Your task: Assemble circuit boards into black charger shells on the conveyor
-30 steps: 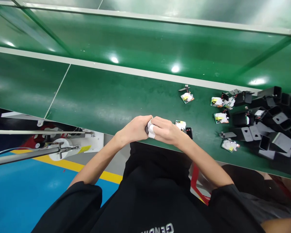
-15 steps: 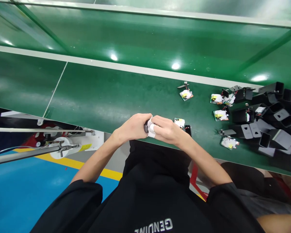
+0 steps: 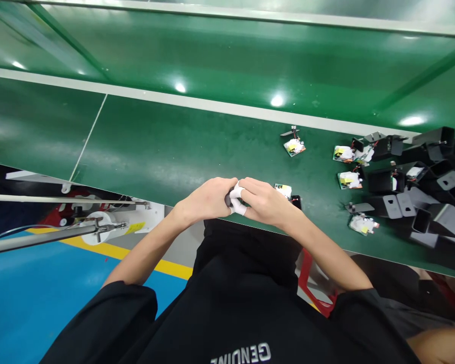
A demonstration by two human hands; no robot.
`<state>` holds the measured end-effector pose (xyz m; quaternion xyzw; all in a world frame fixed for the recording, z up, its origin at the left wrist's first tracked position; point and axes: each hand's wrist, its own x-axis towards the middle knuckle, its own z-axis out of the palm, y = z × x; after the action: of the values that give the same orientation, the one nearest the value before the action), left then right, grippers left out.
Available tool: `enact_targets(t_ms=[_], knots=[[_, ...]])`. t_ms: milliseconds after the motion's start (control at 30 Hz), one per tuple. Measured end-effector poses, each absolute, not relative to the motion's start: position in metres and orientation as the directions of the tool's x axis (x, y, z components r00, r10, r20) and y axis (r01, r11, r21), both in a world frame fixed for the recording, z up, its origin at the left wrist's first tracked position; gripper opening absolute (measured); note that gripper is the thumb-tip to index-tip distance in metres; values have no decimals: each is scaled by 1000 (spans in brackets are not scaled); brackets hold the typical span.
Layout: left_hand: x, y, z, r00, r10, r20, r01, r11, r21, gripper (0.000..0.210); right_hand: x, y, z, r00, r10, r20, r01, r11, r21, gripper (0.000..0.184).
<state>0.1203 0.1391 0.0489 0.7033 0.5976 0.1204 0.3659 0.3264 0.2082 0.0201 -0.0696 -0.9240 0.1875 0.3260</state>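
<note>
Close to the front edge of the green bench, my left hand [image 3: 209, 199] is wrapped around a small dark casing [image 3: 228, 199], most of which the fingers hide. My right hand [image 3: 263, 201] meets it from the right, its thumb and fingertips in white finger cots pressed against the casing's end. What lies between the fingertips is too covered to make out. Just beyond the right hand lies a circuit board with white filler [image 3: 283, 190], with a black panel [image 3: 296, 201] beside it. Another board [image 3: 294, 146] rests farther back with a dark plate attached by wires.
Several more boards, one of them here [image 3: 349, 179], lie to the right. Beyond them is a crowd of black casings [image 3: 420, 222]. A green panel wall [image 3: 227, 60] runs along the back. Metal rods [image 3: 72, 232] stand below left, and a person's arm [image 3: 442, 346] shows at lower right.
Both hands stay together around the casing. My right fingers have shifted, with thumb and fingertip now further apart at its end. The view has moved slightly.
</note>
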Motion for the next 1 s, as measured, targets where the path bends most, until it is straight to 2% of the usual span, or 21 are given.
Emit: enact_targets(t_ms=[167, 333, 433, 633, 1000], knots=[[120, 137, 42, 263, 928, -263, 703, 2, 711, 24, 318, 207, 19, -773, 365, 519, -38, 790, -611, 24], [120, 137, 38, 246, 937, -249, 709, 2, 705, 21, 315, 205, 23, -798, 420, 433, 1, 719, -695, 24], [121, 138, 36, 245, 942, -231, 701, -7, 713, 21, 316, 206, 24, -814, 384, 436, 0, 751, -660, 23], [121, 138, 32, 275, 940, -203, 647, -25, 762, 24, 318, 209, 19, -805, 266, 530, -45, 865, -501, 22], [117, 142, 25, 248, 954, -168, 701, -57, 711, 30, 317, 210, 9, -782, 267, 564, -52, 873, -485, 23]])
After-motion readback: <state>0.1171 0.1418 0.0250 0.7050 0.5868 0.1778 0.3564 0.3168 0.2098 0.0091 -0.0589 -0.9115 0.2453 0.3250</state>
